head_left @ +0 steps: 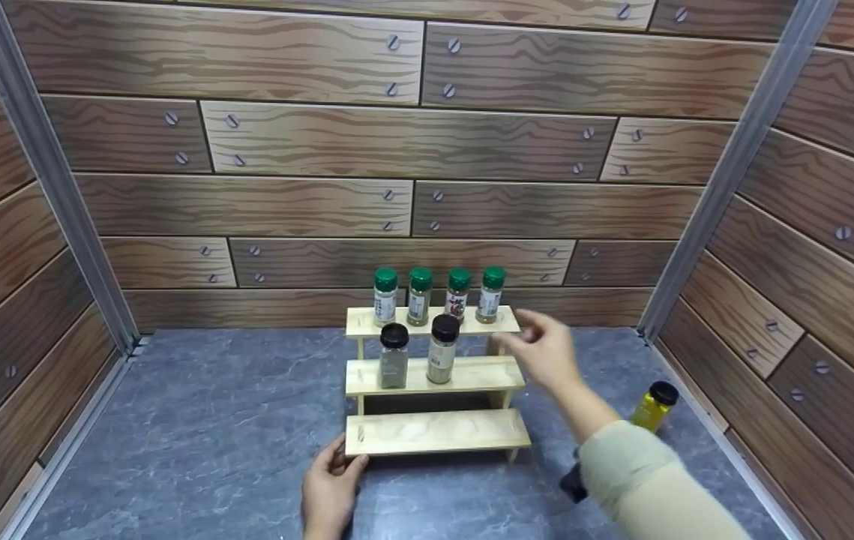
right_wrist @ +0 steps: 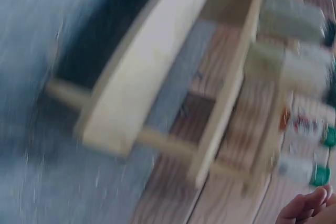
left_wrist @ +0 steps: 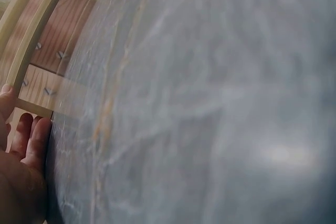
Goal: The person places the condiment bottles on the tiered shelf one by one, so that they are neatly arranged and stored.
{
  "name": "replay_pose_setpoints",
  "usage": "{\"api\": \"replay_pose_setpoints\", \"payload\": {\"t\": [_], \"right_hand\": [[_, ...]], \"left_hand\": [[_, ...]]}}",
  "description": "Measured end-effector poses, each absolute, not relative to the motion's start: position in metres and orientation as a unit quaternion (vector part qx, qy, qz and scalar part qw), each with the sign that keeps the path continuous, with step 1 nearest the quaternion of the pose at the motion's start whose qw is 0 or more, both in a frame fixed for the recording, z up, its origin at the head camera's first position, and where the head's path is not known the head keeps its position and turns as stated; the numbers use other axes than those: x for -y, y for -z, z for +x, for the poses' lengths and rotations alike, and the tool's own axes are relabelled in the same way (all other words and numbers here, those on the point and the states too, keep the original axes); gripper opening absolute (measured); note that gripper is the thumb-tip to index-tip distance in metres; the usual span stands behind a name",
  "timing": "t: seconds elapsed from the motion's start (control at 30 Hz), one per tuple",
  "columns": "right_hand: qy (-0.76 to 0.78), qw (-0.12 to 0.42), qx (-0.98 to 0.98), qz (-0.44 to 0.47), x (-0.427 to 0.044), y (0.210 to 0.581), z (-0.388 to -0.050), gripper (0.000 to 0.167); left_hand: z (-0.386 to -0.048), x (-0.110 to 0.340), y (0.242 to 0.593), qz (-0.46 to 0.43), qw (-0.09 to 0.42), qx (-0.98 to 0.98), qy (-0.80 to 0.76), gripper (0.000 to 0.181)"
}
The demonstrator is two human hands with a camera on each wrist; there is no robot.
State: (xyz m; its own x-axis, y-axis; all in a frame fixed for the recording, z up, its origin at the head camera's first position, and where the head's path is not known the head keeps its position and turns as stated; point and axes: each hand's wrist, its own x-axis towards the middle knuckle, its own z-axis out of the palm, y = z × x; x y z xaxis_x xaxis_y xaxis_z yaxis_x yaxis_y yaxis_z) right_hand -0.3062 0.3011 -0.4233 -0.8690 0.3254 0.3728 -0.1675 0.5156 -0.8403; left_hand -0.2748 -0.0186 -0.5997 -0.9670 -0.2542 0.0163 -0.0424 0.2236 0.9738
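Observation:
A three-tier wooden spice rack (head_left: 438, 433) stands on the table. My left hand (head_left: 331, 484) holds its lower left front corner, thumb on the step's edge; the left wrist view shows that hand's fingers (left_wrist: 37, 145) beside the rack's foot. My right hand (head_left: 546, 351), holding nothing, is at the right end of the top step, fingers parted and bent. Whether it touches the wood I cannot tell. Several green-capped spice jars (head_left: 489, 296) line the top step. On the middle step are a black-capped jar of grey powder (head_left: 394, 360) and a black-capped jar of pale contents (head_left: 441, 352).
A yellow jar with a black cap (head_left: 654, 409) stands at the right, beyond my forearm. Some dark object (head_left: 573, 484) shows partly from under my right sleeve. Wood-patterned walls (head_left: 307, 210) enclose the grey marbled table (head_left: 209, 420). The right wrist view is blurred.

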Motion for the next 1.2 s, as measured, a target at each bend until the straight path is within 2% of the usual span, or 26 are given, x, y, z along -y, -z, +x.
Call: {"api": "replay_pose_setpoints", "payload": {"t": [0.2,0.43,0.53,0.73,0.97,1.2], "right_hand": [[-0.446,0.312,0.835,-0.077,-0.356,0.415,-0.294,0.056],[-0.382,0.350,0.842,-0.151,-0.420,0.434,-0.273,0.050],[-0.374,0.337,0.840,-0.200,-0.444,0.444,-0.263,0.054],[-0.379,0.267,0.843,-0.275,-0.481,0.475,-0.241,0.072],[-0.354,0.221,0.858,-0.300,-0.501,0.501,-0.229,0.082],[-0.351,0.201,0.860,-0.312,-0.506,0.513,-0.224,0.083]], "left_hand": [[-0.275,0.022,0.602,0.104,0.081,0.765,0.630,0.056],[-0.272,0.024,0.606,0.102,0.083,0.749,0.650,0.056],[-0.272,0.024,0.606,0.097,0.084,0.749,0.649,0.056],[-0.272,0.024,0.604,0.098,0.080,0.753,0.645,0.056],[-0.274,0.021,0.599,0.098,0.081,0.764,0.632,0.055],[-0.273,0.019,0.597,0.095,0.082,0.766,0.630,0.055]]}}
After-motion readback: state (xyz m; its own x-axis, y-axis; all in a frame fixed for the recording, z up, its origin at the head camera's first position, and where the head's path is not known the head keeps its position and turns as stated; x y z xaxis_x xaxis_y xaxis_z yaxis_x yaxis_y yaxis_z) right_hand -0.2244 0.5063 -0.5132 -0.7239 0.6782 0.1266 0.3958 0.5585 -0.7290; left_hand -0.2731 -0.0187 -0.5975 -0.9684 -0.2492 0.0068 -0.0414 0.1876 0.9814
